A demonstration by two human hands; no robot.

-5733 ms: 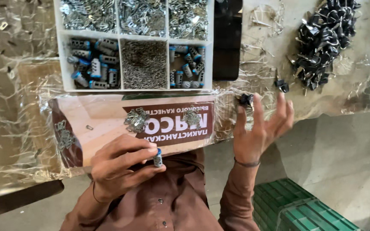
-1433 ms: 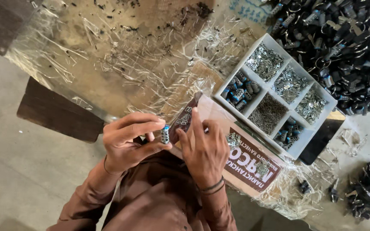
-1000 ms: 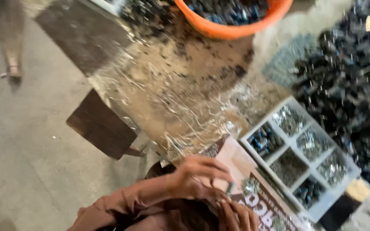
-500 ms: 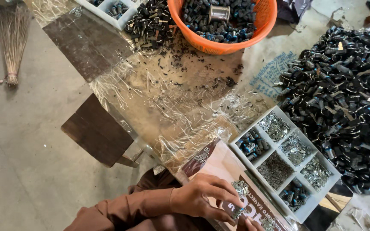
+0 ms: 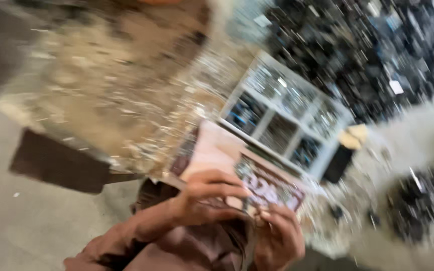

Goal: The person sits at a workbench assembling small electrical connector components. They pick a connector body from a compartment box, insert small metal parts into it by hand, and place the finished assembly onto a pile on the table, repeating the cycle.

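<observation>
The picture is heavily blurred by head motion. My left hand (image 5: 208,198) and my right hand (image 5: 277,237) are close together at the near edge of a pink and brown printed card (image 5: 212,150), with their fingers curled toward each other. Whether either holds a small part is lost in the blur. Just beyond the card lies a white compartment tray (image 5: 266,122) with small blue and silvery parts in its cells. My brown sleeves fill the bottom of the view.
The work surface (image 5: 101,90) is covered with crinkled shiny film. A big heap of dark metal parts (image 5: 357,45) lies at the far right, a smaller heap (image 5: 418,206) at the right. A black block (image 5: 337,163) sits beside the tray. A dark board (image 5: 56,163) juts left.
The view has swung and blurred; the orange basin has left the frame. My right hand has come up beside my left hand at the card's near edge.
</observation>
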